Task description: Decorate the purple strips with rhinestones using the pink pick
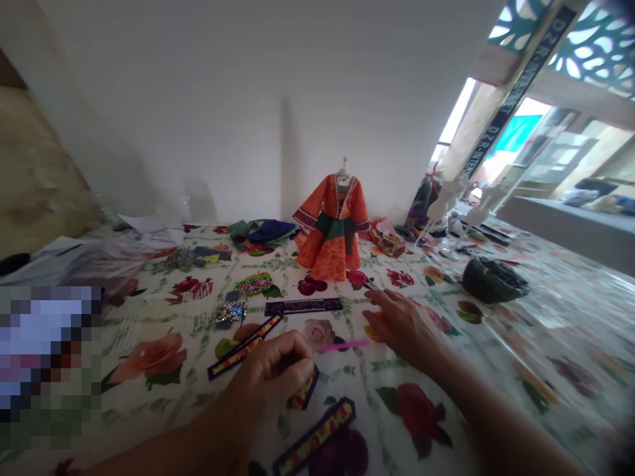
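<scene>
My left hand (272, 377) is closed in a loose fist over a dark trim strip with a yellow and red pattern (303, 391), fingers curled on it. My right hand (399, 320) reaches forward over the floral tablecloth (496, 370), fingers stretched out flat, its tips at a small dark tool (370, 285). A thin pink strip (342, 344) lies between the hands. A small mannequin in an orange and green dress (331, 228) stands beyond them.
More patterned trim strips (243, 347) (317, 436) and a dark purple strip (302, 306) lie on the cloth. Sequin patches (231, 311), folded fabric (262, 231), a dark round basket (491, 281) and white mannequin stands (446, 205) sit farther back. A wall rises behind.
</scene>
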A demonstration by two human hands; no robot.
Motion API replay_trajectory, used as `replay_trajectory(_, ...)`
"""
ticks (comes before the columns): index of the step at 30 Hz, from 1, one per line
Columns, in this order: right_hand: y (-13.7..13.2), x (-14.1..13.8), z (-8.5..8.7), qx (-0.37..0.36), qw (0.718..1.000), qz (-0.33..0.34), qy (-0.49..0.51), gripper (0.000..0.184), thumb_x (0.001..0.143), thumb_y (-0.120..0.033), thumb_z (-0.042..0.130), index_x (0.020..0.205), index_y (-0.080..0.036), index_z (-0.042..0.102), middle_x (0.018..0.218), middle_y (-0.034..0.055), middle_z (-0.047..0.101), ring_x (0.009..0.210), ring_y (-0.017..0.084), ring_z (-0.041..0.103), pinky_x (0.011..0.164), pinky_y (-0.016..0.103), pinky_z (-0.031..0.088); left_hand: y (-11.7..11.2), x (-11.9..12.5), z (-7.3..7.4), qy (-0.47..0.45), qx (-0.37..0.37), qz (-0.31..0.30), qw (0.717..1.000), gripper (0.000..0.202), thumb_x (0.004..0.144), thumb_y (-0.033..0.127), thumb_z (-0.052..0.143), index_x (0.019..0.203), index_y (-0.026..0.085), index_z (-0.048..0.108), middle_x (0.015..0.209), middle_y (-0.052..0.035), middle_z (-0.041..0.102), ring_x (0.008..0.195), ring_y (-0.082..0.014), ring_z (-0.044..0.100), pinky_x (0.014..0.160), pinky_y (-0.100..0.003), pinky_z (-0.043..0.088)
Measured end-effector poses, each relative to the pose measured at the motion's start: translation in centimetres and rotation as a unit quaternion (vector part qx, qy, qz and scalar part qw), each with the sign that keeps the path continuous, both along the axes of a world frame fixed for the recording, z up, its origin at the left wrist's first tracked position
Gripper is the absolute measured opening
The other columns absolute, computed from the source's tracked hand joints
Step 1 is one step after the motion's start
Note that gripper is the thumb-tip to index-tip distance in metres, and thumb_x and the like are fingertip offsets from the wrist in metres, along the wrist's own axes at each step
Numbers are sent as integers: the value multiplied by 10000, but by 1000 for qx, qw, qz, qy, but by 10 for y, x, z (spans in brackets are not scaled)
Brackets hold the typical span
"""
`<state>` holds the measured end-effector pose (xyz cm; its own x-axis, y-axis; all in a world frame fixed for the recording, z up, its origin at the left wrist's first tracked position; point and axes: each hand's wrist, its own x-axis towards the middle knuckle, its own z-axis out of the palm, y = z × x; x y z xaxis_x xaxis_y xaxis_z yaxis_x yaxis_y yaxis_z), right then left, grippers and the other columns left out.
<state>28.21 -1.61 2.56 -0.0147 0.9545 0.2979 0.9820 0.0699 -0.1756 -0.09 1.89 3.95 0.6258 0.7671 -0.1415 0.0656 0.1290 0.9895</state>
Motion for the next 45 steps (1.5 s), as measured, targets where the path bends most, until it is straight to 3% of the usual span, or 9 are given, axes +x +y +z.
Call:
replay_trajectory(3,-3,-13,-1,10,999,34,19,252,1042,-312,526,1227,-190,644,1077,123,746,868,272,736,757,409,566,6,-2,2,-13,14,14,1000,252,875,358,675,702,203,580,618,53,496,572,-108,450,568,-235,378)
replay_trajectory(7,-5,-17,-1,15,999,39,32,242,1042,-297,537,1214,-179,659,1093,127,749,877,278,744,758,410,561,15,-4,6,-54,25,64,996,234,865,331,704,701,202,599,611,58,506,563,-94,448,534,-201,373)
replay_trajectory(13,-5,-20,2,11,997,58,49,219,1041,-281,551,1174,-161,676,1073,124,757,871,272,741,737,389,552,21,-4,7,-95,-30,51,994,191,888,304,728,744,204,652,621,52,595,565,-85,527,550,-172,433)
replay_trajectory(21,-4,-21,-3,13,994,82,74,193,1035,-274,545,1142,-174,672,1050,114,764,925,269,749,775,375,553,19,-5,6,-102,-51,63,992,253,876,363,772,728,198,649,616,52,553,558,-82,487,528,-163,440)
replay_trajectory(29,-4,-21,-4,12,993,83,83,202,1023,-284,567,1143,-176,690,1087,119,772,923,261,747,758,354,549,33,-9,28,-111,-6,106,988,231,760,329,822,667,200,655,587,55,513,531,-77,452,487,-157,418)
replay_trajectory(34,-6,-24,-1,7,989,102,102,221,1041,-290,544,1152,-170,693,1056,110,776,906,241,741,773,344,551,32,-9,35,-91,-6,86,992,257,734,302,832,616,196,630,556,61,496,500,-72,438,451,-155,405)
replay_trajectory(38,-7,-26,0,-11,983,111,146,231,1048,-314,550,1159,-179,700,1093,109,779,952,242,742,806,349,551,27,-4,27,-72,-63,58,994,275,754,365,856,670,191,661,584,51,545,513,-84,488,472,-172,458)
replay_trajectory(42,-9,-37,6,-57,953,145,259,231,1041,-348,584,1141,-187,715,1079,85,776,881,194,718,772,315,541,23,0,12,-48,-116,42,991,280,790,402,857,735,184,691,628,33,602,557,-98,547,540,-192,493)
replay_trajectory(45,-16,-58,12,-142,891,164,400,252,1003,-401,654,1154,-208,715,1019,44,769,864,170,694,753,284,546,21,1,5,-21,-113,23,993,319,818,461,829,741,192,675,620,37,595,545,-106,526,519,-202,458)
